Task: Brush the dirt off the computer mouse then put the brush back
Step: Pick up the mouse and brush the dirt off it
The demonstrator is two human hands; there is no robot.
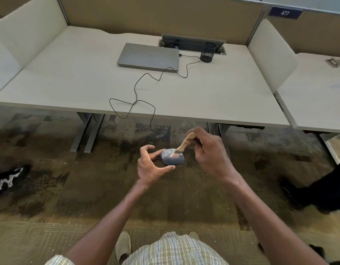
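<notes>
Brush [181, 147] handle end hidden; bristles blurred

Open-plan office. Partitioned desk [88, 83] with numbered cubicle sign [284, 13]. Closed laptop [148, 56], carpeted floor [50, 188].

A dusty mouse [173, 159] is held over the carpet [50, 188] by the left hand [151, 165]. A wooden brush [181, 146] is gripped by the right hand [209, 152], bristles touching the mouse's top. The cable [135, 88] is trailed up onto the counter [79, 83] toward a closed laptop [148, 56] and a black cup [208, 52].
</notes>
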